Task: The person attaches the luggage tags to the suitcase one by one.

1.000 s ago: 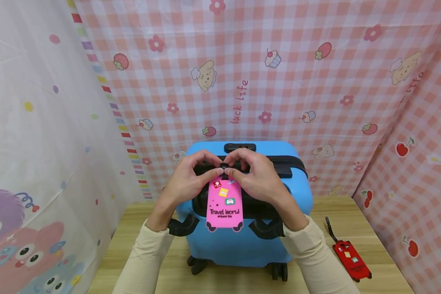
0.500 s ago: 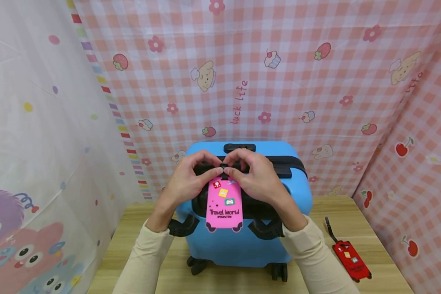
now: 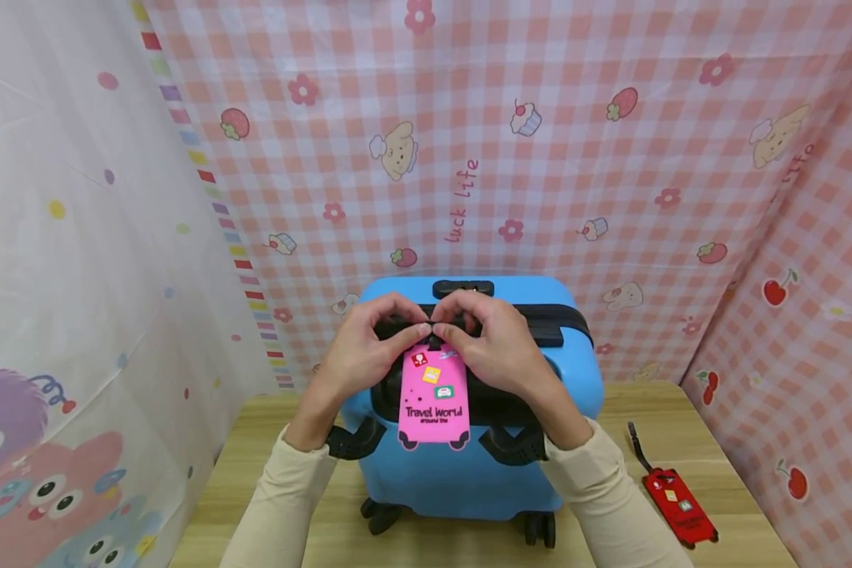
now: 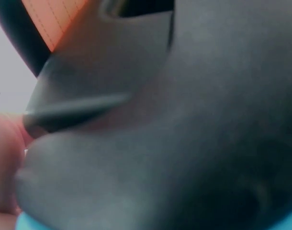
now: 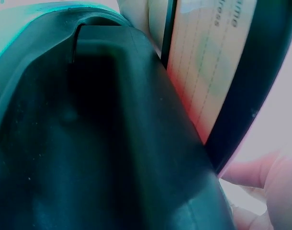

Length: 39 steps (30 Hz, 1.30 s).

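Observation:
A pink luggage tag (image 3: 433, 394) printed "Travel World" hangs against the front of a blue suitcase (image 3: 461, 493). Thumb and fingers of the left hand (image 3: 355, 351) pinch the tag's short black strap (image 3: 435, 342) from one side. From the other side the right hand (image 3: 500, 347) pinches the same strap, and the two thumb tips meet. How the strap runs behind the fingers is hidden. In the right wrist view the tag's back shows a lined card (image 5: 208, 62) in a dark frame. Blurred dark plastic (image 4: 184, 96) fills most of the left wrist view.
A red luggage tag (image 3: 681, 505) with a black strap lies on the wooden table (image 3: 255, 473), right of the suitcase. The suitcase stands on black wheels (image 3: 382, 517) and has a black combination lock (image 3: 463, 288) on top. Patterned cloth (image 3: 568, 181) hangs behind and at both sides.
Both hands stay at the strap with hardly any movement. The piece of black strap that showed between the fingertips is now mostly covered. The head view has tilted very slightly.

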{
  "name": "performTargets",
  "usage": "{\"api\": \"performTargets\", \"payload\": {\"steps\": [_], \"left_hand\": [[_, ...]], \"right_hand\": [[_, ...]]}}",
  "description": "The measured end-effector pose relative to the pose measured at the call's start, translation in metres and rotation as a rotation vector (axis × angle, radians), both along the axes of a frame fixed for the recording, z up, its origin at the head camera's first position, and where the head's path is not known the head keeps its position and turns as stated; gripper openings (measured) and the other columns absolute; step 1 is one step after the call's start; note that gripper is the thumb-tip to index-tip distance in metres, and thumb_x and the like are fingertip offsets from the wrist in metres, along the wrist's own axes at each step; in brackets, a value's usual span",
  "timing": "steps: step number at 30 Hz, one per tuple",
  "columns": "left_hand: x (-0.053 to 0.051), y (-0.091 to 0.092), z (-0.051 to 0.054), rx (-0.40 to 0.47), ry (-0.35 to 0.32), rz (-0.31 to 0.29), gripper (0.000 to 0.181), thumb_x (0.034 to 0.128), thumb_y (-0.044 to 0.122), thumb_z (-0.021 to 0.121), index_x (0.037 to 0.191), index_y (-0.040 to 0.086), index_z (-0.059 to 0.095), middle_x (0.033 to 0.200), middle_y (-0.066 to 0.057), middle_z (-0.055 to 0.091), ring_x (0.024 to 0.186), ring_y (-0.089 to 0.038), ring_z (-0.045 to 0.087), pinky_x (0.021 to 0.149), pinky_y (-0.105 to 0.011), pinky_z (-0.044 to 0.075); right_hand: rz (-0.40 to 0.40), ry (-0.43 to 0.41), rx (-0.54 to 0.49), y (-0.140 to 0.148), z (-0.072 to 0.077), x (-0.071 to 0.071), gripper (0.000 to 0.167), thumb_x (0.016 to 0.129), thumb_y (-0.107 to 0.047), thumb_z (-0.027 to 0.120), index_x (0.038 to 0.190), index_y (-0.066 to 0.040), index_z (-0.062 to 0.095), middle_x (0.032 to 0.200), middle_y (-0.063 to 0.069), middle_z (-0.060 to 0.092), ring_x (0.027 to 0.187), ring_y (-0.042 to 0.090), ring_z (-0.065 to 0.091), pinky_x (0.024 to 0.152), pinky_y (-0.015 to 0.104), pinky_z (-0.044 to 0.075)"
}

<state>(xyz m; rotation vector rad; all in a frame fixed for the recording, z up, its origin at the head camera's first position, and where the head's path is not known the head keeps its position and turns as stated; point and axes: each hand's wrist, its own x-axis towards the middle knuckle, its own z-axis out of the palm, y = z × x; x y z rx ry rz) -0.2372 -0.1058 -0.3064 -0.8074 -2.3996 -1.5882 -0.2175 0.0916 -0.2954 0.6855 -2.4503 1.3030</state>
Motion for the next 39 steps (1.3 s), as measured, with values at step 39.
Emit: {"api": "performTargets", "payload": {"steps": [39], "left_hand": [[0.0005,-0.0012,-0.001,-0.055,0.202,0.04,0.011,0.0925,0.019,0.071,0.1,0.012,0.073,0.096,0.0,0.071,0.086,-0.013,0.065,0.078,-0.033,0.055]], "right_hand": [[-0.017,0.037,-0.006,-0.0014,0.0005,0.0003,0.012,0.094,-0.014,0.068,0.105,-0.011,0.07,0.091,0.001,0.064,0.069,0.017,0.05,0.062,0.033,0.043]]}}
